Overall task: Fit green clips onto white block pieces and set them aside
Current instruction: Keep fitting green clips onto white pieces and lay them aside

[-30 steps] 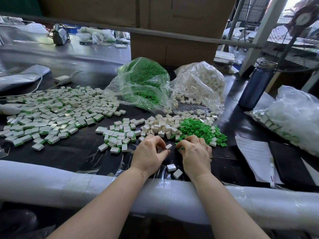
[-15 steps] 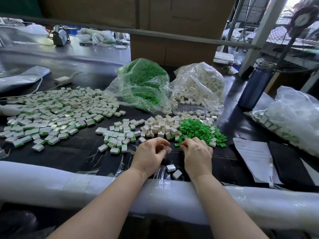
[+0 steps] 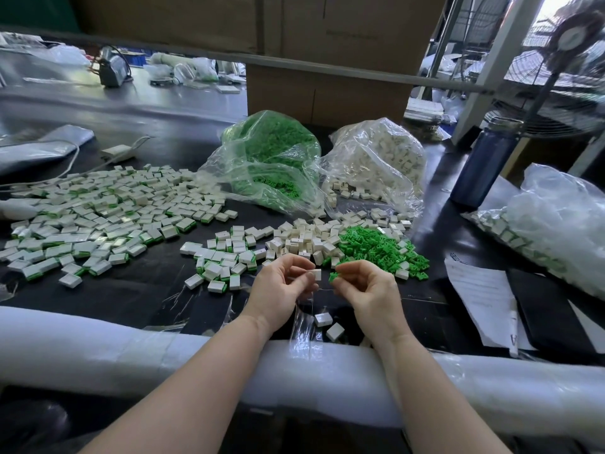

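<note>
Small white plastic block (image 3: 316, 274), pinched in left hand (image 3: 281, 291) at frame centre, faces small green plastic clip (image 3: 334, 276) pinched in right hand (image 3: 366, 290), just apart: align w/ slot, then press squarely.

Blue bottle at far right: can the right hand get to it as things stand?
Probably not right away. The right hand pinches a green clip, so it is occupied. The path to the blue bottle looks open, crossing only the loose green clip pile.
</note>
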{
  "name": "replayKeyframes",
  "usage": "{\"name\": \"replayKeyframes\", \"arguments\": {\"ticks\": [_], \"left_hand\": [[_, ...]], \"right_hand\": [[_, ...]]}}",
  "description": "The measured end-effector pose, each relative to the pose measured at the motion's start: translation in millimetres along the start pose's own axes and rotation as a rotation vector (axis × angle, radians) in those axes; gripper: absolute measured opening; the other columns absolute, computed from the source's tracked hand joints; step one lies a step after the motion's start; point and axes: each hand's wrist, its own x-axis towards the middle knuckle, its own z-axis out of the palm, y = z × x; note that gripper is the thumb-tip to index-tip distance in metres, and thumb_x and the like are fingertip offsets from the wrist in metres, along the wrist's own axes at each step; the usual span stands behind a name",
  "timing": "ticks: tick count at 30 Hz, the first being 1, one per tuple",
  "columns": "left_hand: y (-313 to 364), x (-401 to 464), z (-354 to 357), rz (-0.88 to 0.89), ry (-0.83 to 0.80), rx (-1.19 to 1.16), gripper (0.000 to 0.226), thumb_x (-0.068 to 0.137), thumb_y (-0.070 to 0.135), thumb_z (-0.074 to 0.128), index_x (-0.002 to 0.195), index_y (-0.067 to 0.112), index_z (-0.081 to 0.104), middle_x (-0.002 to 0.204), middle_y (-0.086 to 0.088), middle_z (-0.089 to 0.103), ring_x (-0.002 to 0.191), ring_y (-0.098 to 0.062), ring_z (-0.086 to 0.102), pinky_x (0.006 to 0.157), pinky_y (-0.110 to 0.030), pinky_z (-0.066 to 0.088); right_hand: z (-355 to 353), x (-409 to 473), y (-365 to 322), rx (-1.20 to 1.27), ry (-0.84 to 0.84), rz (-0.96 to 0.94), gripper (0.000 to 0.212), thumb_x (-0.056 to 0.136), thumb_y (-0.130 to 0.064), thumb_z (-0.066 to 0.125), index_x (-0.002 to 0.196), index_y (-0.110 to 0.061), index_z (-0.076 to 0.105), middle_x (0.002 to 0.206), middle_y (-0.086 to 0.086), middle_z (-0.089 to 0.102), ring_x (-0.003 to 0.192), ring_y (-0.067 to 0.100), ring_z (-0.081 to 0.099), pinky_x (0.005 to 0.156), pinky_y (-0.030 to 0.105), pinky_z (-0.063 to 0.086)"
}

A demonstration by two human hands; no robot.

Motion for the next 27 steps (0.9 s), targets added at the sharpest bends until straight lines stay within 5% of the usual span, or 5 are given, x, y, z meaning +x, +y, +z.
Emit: {"name": "replayKeyframes", "arguments": {"ticks": [5,12,27], "left_hand": [[-2.0,0.2,-0.2,0.014,-0.089,0.044,0.01,0.086,0.004,0.062,0.086,0.014,0.063,0.073,0.0,0.066,0.069,-0.012,0.067,0.07,-0.03,0.058],[-3.4,0.8,-0.8,0.014,-0.105,0.065,0.01,0.086,0.005,0.063,0.085,0.015,0.063,0.071,0.002,0.066,0.064,-0.009,0.066,0.066,-0.021,0.055],[-4.0,1.0,-1.9,0.01,-0.106,0.054,0.008,0.085,0.005,0.063,0.084,0.014,0.064,0.07,0.002,0.067,0.062,-0.008,0.066,0.064,-0.018,0.054]], "right_hand": [[-1.6,-1.6,-4.2,0.061,-0.031,0.015,0.012,0.08,0.002,0.068,0.081,-0.011,0.068,0.075,0.006,0.069,0.068,0.012,0.064,0.068,0.024,0.056],[-3.3,-2.5,-3.5,0.101,-0.044,0.035,0.013,0.081,0.003,0.066,0.08,-0.01,0.068,0.074,0.011,0.069,0.066,0.014,0.063,0.064,0.025,0.055],[-2.5,-2.1,-0.2,0.059,-0.079,0.019,0.016,0.082,0.003,0.065,0.078,-0.012,0.069,0.071,0.001,0.068,0.062,0.007,0.062,0.06,0.019,0.053]]}}
